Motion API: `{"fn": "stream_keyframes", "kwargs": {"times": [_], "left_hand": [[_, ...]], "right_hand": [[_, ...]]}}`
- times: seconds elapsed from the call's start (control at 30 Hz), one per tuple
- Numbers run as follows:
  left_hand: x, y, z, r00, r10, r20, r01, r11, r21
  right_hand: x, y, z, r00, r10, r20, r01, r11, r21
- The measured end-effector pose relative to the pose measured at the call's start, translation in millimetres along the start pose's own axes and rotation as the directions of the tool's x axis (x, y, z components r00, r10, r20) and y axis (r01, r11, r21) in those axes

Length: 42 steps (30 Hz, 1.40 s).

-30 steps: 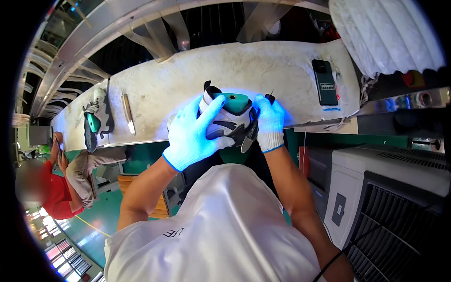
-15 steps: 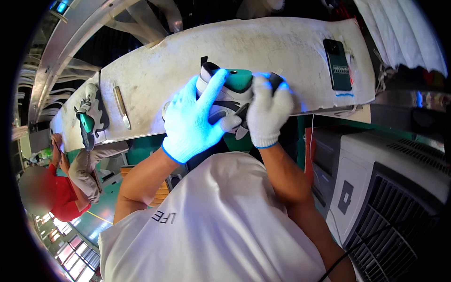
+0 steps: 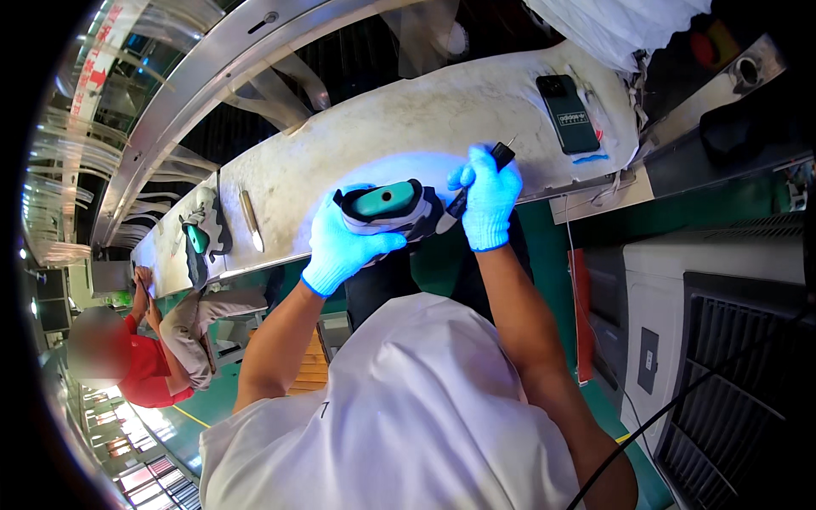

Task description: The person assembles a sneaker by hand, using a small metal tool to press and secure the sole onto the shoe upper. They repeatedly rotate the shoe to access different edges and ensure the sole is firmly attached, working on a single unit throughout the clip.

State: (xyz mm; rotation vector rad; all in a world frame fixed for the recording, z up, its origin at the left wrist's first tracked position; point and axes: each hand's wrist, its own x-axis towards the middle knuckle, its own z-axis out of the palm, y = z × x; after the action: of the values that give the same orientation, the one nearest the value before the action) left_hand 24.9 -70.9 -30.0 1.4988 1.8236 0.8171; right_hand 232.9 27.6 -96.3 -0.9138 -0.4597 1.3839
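Note:
Both hands wear knit gloves lit bright blue. My left hand (image 3: 347, 246) is closed around a grey and black shoe (image 3: 399, 223) with a teal shoe last (image 3: 382, 200) inside it. The shoe is held at the table's near edge, its opening tilted up. To its right, my right hand (image 3: 490, 197) grips a black-handled tool (image 3: 503, 155) in a slant. A thin metal point sticks out at the tool's upper end, and a pale rounded tip shows at its lower end, close to the shoe's side. Whether that tip touches the shoe I cannot tell.
On the worn pale table (image 3: 297, 161) lie a wooden-handled knife (image 3: 252, 221), another shoe (image 3: 204, 229) on a teal last, and a dark phone (image 3: 567, 115). A person in red (image 3: 153, 365) sits at the far left. A grey machine (image 3: 663, 340) stands at right.
The view has shifted and turned. My left hand has turned the shoe. My right hand has drawn back from the shoe, and the tool in it now shows more fully, its metal point upward.

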Motion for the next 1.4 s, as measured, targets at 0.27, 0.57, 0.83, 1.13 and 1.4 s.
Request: {"fn": "stream_keyframes", "kwargs": {"times": [0.27, 0.57, 0.83, 1.13, 1.4], "left_hand": [[-9.7, -32.4, 13.3, 0.987, 0.122, -0.107, -0.115, 0.991, 0.070], [-19.9, -26.6, 12.4, 0.841, 0.530, -0.113, -0.472, 0.819, 0.327], [-29.5, -61.3, 24.8, 0.786, 0.602, -0.143, -0.531, 0.775, 0.341], [-26.2, -60.4, 21.6, 0.763, 0.630, -0.143, -0.569, 0.761, 0.311], [3.4, -17.0, 7.6, 0.877, 0.433, -0.208, -0.370, 0.885, 0.283]], "right_hand": [[-0.2, 5.6, 23.6, 0.998, 0.060, -0.034, -0.065, 0.982, -0.178], [10.2, -1.4, 22.8, 0.910, 0.234, 0.342, -0.123, 0.941, -0.314], [45.6, 14.9, 43.6, 0.611, 0.485, 0.626, 0.198, 0.671, -0.714], [37.5, 8.2, 65.2, 0.594, 0.660, 0.459, 0.017, 0.560, -0.828], [65.3, 21.6, 95.0, 0.383, 0.749, 0.541, 0.169, 0.518, -0.838]]}}
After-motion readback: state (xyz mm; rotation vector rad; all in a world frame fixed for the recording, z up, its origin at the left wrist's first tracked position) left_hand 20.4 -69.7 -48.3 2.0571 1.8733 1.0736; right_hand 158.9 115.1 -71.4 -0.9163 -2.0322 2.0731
